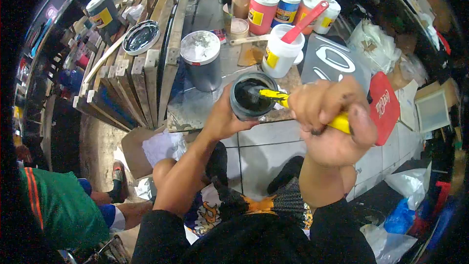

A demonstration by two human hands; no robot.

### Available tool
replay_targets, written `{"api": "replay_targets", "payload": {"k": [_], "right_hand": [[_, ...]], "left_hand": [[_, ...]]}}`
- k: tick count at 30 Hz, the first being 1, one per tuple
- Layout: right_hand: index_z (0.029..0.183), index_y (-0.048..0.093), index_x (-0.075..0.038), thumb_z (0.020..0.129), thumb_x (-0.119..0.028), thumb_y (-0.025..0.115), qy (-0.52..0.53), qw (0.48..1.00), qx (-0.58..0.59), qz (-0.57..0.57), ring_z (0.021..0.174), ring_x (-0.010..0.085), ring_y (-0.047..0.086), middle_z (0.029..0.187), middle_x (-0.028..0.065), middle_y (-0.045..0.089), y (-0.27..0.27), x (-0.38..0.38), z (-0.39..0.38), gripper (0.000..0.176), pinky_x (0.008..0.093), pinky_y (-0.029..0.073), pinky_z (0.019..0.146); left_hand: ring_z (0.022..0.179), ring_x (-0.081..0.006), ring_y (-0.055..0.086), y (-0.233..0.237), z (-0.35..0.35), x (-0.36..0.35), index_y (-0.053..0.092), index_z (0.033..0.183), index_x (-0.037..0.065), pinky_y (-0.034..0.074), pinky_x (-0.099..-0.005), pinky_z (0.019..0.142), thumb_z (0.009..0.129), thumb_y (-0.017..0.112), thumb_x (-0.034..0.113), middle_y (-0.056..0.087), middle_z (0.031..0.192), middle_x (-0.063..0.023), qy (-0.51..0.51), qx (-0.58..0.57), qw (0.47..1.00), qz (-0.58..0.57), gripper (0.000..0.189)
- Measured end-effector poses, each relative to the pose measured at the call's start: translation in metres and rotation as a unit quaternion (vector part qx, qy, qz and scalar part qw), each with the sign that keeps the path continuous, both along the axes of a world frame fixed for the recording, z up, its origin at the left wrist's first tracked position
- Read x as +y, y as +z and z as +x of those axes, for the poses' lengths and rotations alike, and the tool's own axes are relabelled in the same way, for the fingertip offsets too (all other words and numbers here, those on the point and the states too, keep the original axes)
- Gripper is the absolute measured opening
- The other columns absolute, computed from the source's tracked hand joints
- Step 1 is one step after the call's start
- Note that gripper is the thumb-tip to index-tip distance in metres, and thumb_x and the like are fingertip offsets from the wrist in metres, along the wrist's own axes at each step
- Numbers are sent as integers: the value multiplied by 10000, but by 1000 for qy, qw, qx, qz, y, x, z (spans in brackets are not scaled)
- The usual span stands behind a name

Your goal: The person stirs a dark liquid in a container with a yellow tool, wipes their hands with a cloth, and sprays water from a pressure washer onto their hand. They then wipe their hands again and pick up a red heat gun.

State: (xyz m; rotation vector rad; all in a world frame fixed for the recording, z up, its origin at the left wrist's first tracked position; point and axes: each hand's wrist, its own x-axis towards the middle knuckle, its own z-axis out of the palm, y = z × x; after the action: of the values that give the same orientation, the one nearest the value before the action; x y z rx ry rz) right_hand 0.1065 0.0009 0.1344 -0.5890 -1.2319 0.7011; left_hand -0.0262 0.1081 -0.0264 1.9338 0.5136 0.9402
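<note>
My left hand (225,113) is wrapped round an open jar (233,105) with dark contents, tilted toward me over the table's front edge. A yellow tool (273,96) is in the closed fingers of my right hand (334,117), raised to the right of the jar. The tool's far end reaches over the jar's mouth. Behind the jar stands a white tub (280,58) with a red spatula (305,22) in it. Left of the jar is a dark container with a whitish lid (200,47).
Several paint tubs (264,11) line the back of the table (188,110). Wooden frames (134,80) and a round dark lid (141,37) are at left. A red Coca-Cola sign (382,107) hangs at right. Another person in a green shirt (68,210) is at lower left.
</note>
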Motion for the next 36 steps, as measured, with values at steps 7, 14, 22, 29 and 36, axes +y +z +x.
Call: {"api": "replay_targets", "payload": {"k": [7, 14, 22, 29, 36], "right_hand": [[611, 434, -30, 829, -231, 438, -52, 991, -23, -118, 445, 108, 389, 519, 30, 415, -38, 39, 2, 296, 250, 301, 425], [823, 473, -67, 940, -399, 354, -165, 968, -38, -183, 602, 111, 450, 678, 32, 468, -3, 50, -3, 371, 266, 392, 569], [701, 473, -43, 886, -309, 443, -207, 961, -7, -182, 501, 107, 433, 560, 8, 431, -37, 109, -6, 326, 239, 332, 469], [616, 460, -66, 834, -259, 491, 207, 961, 65, -174, 408, 80, 369, 498, 0, 396, -12, 81, 19, 292, 228, 284, 391], [733, 463, -66, 900, -353, 446, -157, 978, 10, -140, 506, 69, 386, 606, -8, 413, 0, 63, 10, 332, 218, 323, 468]], "left_hand": [[1111, -246, 483, -4, 2, 5, 324, 1270, 8, 369, -356, 956, 506, 846, 234, 489, 1190, -145, -15, 1, 999, -35, 953], [1146, -277, 434, -1, 6, 0, 281, 1290, -3, 322, -367, 988, 512, 831, 203, 436, 1207, -173, 51, 16, 999, 3, 974], [1057, -243, 512, 13, 25, -27, 393, 1222, 18, 385, -349, 929, 509, 858, 233, 508, 1159, -130, 163, -9, 985, -54, 878], [1134, -202, 434, 9, 5, 26, 341, 1272, 35, 332, -328, 974, 495, 850, 188, 483, 1185, -106, -184, 165, 962, -118, 941], [1170, -255, 410, 5, 19, -41, 221, 1299, 16, 325, -371, 987, 482, 858, 221, 387, 1272, -160, 65, 50, 996, -24, 1056]]}}
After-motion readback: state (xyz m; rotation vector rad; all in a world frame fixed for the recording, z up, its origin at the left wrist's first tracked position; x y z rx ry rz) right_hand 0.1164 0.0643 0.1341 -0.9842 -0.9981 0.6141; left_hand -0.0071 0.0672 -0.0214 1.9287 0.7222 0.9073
